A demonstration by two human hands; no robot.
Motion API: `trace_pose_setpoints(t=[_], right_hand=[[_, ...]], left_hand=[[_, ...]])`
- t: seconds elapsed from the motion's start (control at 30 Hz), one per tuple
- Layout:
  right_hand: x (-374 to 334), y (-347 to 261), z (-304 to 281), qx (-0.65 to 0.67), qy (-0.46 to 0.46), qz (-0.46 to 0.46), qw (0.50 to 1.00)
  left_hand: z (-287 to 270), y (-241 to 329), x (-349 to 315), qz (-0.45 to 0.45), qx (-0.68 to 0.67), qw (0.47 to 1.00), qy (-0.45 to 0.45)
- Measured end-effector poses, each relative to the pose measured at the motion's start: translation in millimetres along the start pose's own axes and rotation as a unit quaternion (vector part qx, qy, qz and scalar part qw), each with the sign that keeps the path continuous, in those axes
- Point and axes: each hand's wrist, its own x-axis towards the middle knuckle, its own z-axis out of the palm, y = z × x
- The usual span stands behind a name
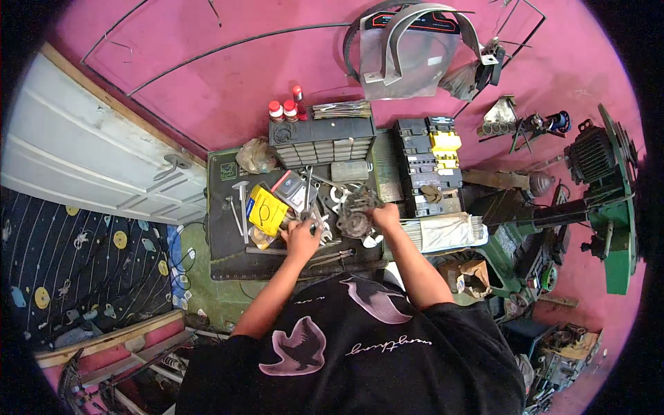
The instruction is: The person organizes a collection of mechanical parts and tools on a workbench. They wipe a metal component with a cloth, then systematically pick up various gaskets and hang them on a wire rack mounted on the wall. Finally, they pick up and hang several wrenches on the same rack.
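A round grey metal machine part [355,213] lies in the middle of a dark workbench [225,242]. My right hand [386,216] grips its right edge. My left hand [301,237] rests just left of the part, fingers closed around a small metal tool among scattered wrenches [324,232]. A yellow packet [267,209] lies beside my left hand. What exactly my left hand holds is too small to make out.
A grey drawer organiser [321,142] with red-capped bottles [286,109] stands at the back. A black and yellow case [430,162] sits to the right, welding rods [443,232] below it. Two engine valves [238,207] lie at left. A green machine [609,207] stands far right.
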Motion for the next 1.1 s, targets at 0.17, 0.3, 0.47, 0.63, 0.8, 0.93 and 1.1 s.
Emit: trace_pose_setpoints(t=[0.17, 0.3, 0.47, 0.63, 0.8, 0.93, 1.1], right_hand=[[-43.5, 14.0, -51.0, 0.098, -0.075, -0.059, 0.991], [-70.0, 14.2, -38.7, 0.173, -0.197, -0.043, 0.964], [-48.2, 42.5, 10.6, 0.092, -0.235, -0.116, 0.961], [-35.1, 53.4, 12.7, -0.124, -0.163, -0.127, 0.971], [-46.1, 51.2, 2.1, -0.232, -0.138, -0.121, 0.955], [-55.5, 15.9, -7.9, -0.372, -0.128, -0.143, 0.908], [-14.7, 5.3, 8.1, -0.414, 0.008, -0.255, 0.874]], left_hand=[[45.1, -15.7, -10.6, -0.084, -0.284, 0.948, -0.116], [50.0, -2.3, -9.7, -0.098, -0.494, 0.846, -0.176], [36.2, -7.9, -15.9, -0.078, -0.493, 0.845, -0.191], [65.6, -18.6, -23.8, -0.072, -0.257, 0.952, -0.152], [75.0, -9.2, -34.0, -0.107, -0.169, 0.962, -0.187], [98.7, -23.8, -29.9, -0.163, -0.116, 0.956, -0.215], [83.0, -9.3, -33.4, -0.197, -0.132, 0.947, -0.216]])
